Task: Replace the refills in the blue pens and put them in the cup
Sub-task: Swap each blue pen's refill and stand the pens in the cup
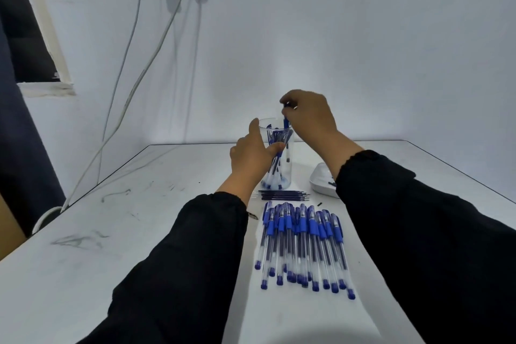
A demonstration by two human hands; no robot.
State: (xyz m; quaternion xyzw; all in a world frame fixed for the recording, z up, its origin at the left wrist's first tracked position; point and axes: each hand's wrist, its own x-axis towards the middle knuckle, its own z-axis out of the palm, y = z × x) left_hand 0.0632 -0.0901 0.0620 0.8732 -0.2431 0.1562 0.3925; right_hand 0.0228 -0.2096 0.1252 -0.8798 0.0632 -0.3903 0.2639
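no readable text anywhere

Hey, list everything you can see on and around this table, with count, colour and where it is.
cup: one, clear, far centre of the table, blue pens standing inside
pen row: over a dozen, clear with blue caps, table centre, near side
refills: several, dark, between cup and pen row
white object: one, right of the cup, partly hidden
table: one, white, scuffed
cables: several, white, on the left wall
left hand: grips the cup's side
right hand: pinches a pen over the cup's mouth
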